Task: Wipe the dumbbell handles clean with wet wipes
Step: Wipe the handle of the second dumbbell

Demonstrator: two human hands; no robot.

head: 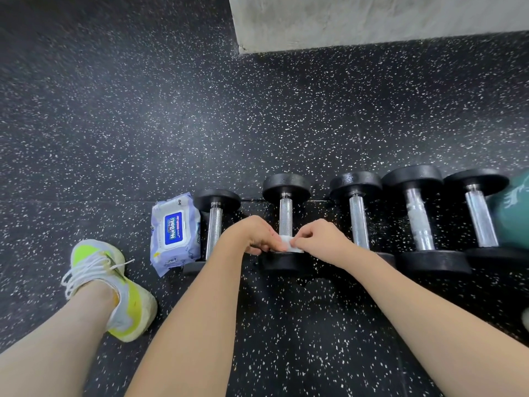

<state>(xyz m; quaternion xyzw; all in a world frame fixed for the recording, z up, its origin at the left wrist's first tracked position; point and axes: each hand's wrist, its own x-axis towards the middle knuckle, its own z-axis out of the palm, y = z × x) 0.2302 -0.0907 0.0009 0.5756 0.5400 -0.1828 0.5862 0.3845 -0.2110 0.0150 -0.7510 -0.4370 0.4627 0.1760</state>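
Head camera looks down on a black rubber floor [171,124] with white speckles, where we see five dumbbells lying side by side in a row. Our two hands meet at the second dumbbell [286,196] from the left, at the near end of its knurled metal handle [285,217]. Between them is a small white wet wipe [289,244], folded and sitting against the handle, just above the near black weight.

Our left hand [254,234] has its fingers curled, and their tips pinch the left edge of the wipe. Our right hand [322,242] is also curled, and it pinches the right edge of the same wipe. The two hands are nearly touching over the wipe.

Left of the row, just beside the first dumbbell [214,224], lies a pack of wet wipes [174,233], pale purple with a blue label and a white lid. To the right stand the third dumbbell [357,216], the fourth dumbbell [418,222] and the fifth dumbbell [481,219]; something white seems to be on the handle of the fourth, but we cannot tell what it is. A green object [515,213] is cut by the right edge. At lower left is our leg with a white and yellow shoe [114,287]. A grey concrete wall [372,18] fills the upper right.
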